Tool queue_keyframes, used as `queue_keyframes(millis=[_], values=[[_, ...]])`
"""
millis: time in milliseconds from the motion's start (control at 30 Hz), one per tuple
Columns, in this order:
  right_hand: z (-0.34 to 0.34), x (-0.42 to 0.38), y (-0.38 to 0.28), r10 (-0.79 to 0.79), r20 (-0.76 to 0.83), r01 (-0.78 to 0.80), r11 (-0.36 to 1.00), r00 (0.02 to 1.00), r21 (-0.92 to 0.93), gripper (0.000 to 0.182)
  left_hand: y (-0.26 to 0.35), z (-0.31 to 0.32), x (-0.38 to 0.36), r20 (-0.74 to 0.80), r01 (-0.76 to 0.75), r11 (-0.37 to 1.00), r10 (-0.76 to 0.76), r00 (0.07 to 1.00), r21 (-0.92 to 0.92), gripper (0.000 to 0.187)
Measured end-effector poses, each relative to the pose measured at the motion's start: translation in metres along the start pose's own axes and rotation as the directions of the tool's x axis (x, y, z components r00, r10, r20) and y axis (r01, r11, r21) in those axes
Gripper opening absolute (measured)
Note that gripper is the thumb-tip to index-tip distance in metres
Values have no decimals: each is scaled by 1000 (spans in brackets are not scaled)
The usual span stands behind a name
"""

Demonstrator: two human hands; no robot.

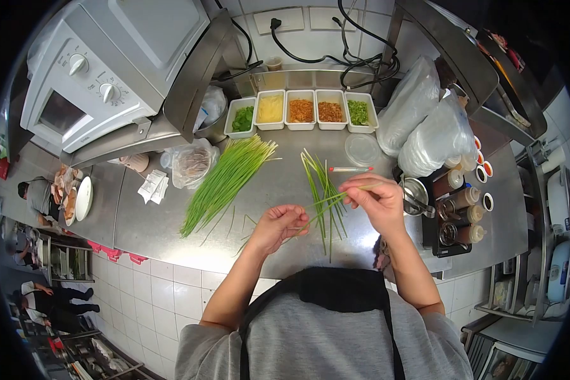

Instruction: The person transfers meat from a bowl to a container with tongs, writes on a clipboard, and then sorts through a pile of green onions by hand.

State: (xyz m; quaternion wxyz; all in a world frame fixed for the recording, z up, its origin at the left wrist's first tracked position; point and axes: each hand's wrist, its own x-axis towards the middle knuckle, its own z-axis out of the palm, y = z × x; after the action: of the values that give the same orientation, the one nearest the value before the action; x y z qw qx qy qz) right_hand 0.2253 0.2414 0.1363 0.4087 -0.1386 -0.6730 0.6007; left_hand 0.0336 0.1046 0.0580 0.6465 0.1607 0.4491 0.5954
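My left hand [278, 228] and my right hand [375, 197] are raised over the front of the steel table. Between them stretch thin green chive stalks [326, 202], pinched in the fingers of both hands. Beneath and between the hands a small, loose group of chives [315, 180] lies spread on the metal. A large bundle of chives [228, 180] rests to the left, pale ends pointing away from me. A few stray blades lie near my left hand. Just beyond my right hand is a red-and-white pen-like stick [351, 169].
Several white tubs [301, 125] of chopped ingredients line the back. A clear round lid [362, 149] and bagged plastic containers [440, 136] sit right, near a black rack of sauce bottles [453, 247]. A microwave [85, 79] overhangs the left. Other people [54, 301] stand far left.
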Motion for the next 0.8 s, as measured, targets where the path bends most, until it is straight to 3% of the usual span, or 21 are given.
queue_keyframes(millis=[133,233,433,533,633,733,800], values=[[1,1,-4,-32,-28,33,999,999,13,10,-12,-12,11,-112,-31,988,14,994,-149,20],[-8,6,-1,-36,-110,40,998,993,40,10,-9,-12,-4,54,133,991,-132,990,-19,21],[-29,14,2,-50,-228,61,997,972,41,12,-15,-28,-24,325,49,992,-84,942,112,23],[-33,15,4,-52,-232,70,995,971,68,12,-13,-26,-32,295,-52,911,-78,952,409,22],[-30,17,1,-49,-233,69,994,971,82,12,-16,-28,-34,289,-31,899,-108,951,437,20],[-31,18,-4,-86,-209,100,993,974,61,11,-23,-33,-31,141,-15,922,-43,989,386,17],[-25,15,-10,-202,-69,201,979,977,-18,10,-26,-38,-25,-26,-3,977,9,1000,212,15]])
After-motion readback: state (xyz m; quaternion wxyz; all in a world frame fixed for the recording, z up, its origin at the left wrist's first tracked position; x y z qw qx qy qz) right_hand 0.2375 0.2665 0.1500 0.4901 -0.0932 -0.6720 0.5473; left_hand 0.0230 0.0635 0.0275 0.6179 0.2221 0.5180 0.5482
